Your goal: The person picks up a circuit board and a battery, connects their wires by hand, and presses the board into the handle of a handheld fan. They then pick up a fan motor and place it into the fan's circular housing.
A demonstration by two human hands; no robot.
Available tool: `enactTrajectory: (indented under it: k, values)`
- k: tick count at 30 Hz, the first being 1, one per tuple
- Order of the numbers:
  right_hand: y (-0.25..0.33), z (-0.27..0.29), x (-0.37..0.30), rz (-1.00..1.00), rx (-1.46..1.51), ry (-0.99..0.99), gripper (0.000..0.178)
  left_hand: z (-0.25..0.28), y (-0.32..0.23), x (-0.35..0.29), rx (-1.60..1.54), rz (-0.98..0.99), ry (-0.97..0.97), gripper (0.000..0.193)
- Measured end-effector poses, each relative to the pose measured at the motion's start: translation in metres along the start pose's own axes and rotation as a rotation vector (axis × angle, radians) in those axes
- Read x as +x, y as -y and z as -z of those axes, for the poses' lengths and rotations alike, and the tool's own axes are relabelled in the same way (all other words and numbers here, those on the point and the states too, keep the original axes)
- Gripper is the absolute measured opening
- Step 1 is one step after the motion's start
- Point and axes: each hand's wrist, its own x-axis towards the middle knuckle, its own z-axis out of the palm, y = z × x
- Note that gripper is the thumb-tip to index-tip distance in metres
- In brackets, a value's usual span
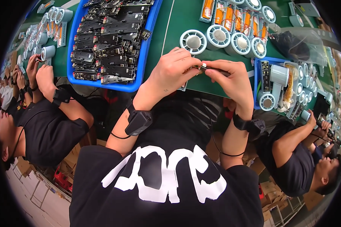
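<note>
Watching through the head camera, I saw both hands meet above the near edge of the green work table (185,22). The left hand (170,73) and right hand (231,77) each pinched one end of a small dark circuit strip with a metal tip (204,67), which lay between the two sets of fingertips. Just beyond stood a row of round white fan housings with grey centres (223,39). A blue plastic tray of black circuit boards (140,75) sat to the left; another tray (258,72) to the right.
</note>
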Motion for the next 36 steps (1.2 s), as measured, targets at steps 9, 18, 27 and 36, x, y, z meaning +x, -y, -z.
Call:
enactTrajectory:
  k: [9, 18, 27, 36]
  values:
    - [-0.002, 0.003, 0.004, 0.079, -0.019, 0.016, 0.025, -0.002, -0.006, 0.0, -0.006, 0.094, -0.028, 0.019]
    - [0.001, 0.009, 0.013, 0.186, -0.14, 0.066, 0.022, 0.003, 0.004, 0.004, -0.002, -0.033, 0.035, 0.019]
    - [0.008, -0.001, -0.005, 0.091, -0.079, 0.019, 0.026, 0.006, -0.008, 0.0, 0.005, 0.026, -0.026, 0.026]
    - [0.008, -0.038, -0.021, -0.232, 0.549, -0.124, 0.029, -0.008, -0.026, -0.029, 0.239, 0.191, -0.212, 0.04]
